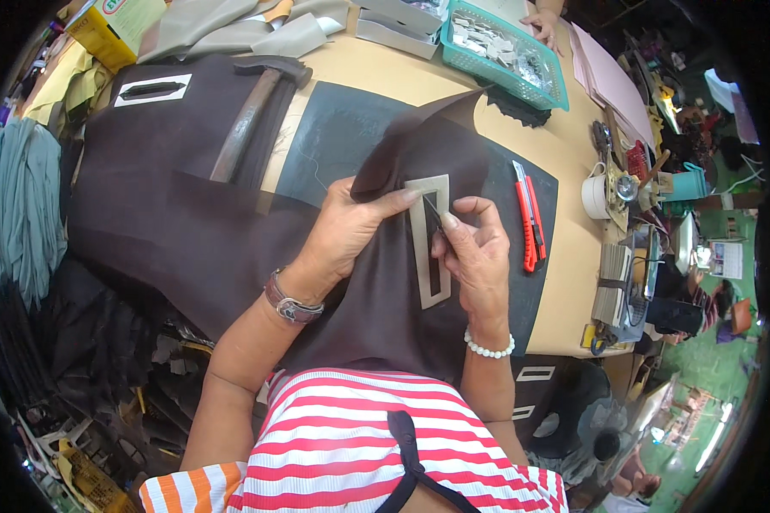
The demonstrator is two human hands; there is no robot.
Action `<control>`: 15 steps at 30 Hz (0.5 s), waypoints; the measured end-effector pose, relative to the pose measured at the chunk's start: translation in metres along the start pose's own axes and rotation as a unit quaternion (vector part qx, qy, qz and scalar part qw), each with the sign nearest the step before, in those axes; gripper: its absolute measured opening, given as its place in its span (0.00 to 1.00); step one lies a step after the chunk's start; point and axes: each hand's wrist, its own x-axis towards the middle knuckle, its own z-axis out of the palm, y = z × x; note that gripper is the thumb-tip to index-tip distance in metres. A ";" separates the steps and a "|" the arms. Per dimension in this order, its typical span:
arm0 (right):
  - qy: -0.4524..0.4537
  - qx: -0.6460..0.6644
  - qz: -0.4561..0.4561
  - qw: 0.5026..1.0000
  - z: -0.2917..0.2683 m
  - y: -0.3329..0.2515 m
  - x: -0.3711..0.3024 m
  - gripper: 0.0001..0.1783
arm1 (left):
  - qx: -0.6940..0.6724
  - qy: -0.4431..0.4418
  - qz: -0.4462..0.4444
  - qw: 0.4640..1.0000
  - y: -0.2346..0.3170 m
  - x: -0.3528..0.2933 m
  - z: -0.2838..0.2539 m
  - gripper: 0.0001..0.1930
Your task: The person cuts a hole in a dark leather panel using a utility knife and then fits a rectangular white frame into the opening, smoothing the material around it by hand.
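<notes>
Brown leather (231, 231) lies over the bench, a pale slotted template (429, 239) flat on it. Right hand (479, 256) pinches a thin blade in the slot; left hand (346, 231), fingers spread, pins the template's top. Fingertips so near the blade risk a nick if the template shifts. Beyond, a red cutter (529, 218) and hammer (252, 111) rest.

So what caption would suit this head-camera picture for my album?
Left hand steadies a pale rectangular slotted template on dark brown leather while right hand works a slim tool inside it.
</notes>
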 end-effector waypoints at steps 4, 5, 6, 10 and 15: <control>0.015 -0.013 -0.008 1.000 -0.001 0.003 -0.002 0.13 | -0.004 0.001 -0.010 1.000 -0.002 0.000 0.002 0.11; 0.013 -0.020 -0.007 1.000 0.000 0.004 -0.001 0.12 | -0.009 0.003 -0.015 1.000 -0.002 -0.001 0.002 0.11; 0.013 -0.018 -0.008 1.000 0.002 0.005 -0.002 0.12 | -0.007 0.003 -0.015 1.000 -0.004 -0.001 0.002 0.11; 0.078 -0.143 -0.074 0.984 0.010 0.007 -0.017 0.11 | -0.025 0.042 0.010 0.999 -0.016 0.000 0.005 0.10; 0.107 -0.107 -0.030 0.988 0.017 0.017 -0.032 0.11 | -0.032 0.083 0.043 0.995 -0.029 -0.004 0.017 0.08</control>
